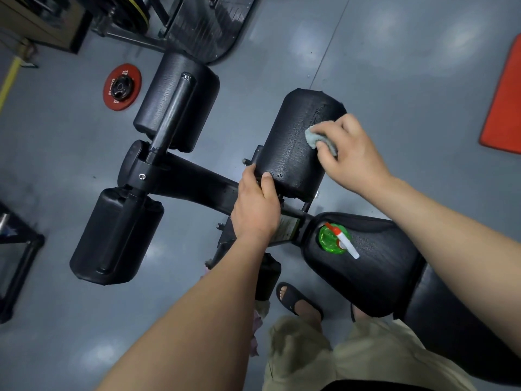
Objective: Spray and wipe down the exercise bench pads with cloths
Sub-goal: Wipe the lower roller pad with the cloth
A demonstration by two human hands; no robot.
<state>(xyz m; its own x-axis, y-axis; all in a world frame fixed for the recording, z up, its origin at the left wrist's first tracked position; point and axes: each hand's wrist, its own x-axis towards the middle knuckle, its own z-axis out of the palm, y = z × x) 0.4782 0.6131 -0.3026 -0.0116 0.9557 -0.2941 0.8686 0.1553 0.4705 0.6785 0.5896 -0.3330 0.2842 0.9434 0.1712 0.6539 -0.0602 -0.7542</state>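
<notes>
Glistening black pad [290,136] — wet, textured

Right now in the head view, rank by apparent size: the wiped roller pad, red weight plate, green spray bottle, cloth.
1. roller pad
2. red weight plate and green spray bottle: nearly alike, and the plate lies farther off, so unranked
3. cloth, partly hidden under the right hand

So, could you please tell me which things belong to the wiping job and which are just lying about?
Job: pale green cloth in right hand; black roller pad gripped by left hand; green spray bottle.
Lying about: red weight plate; orange mat.
</notes>
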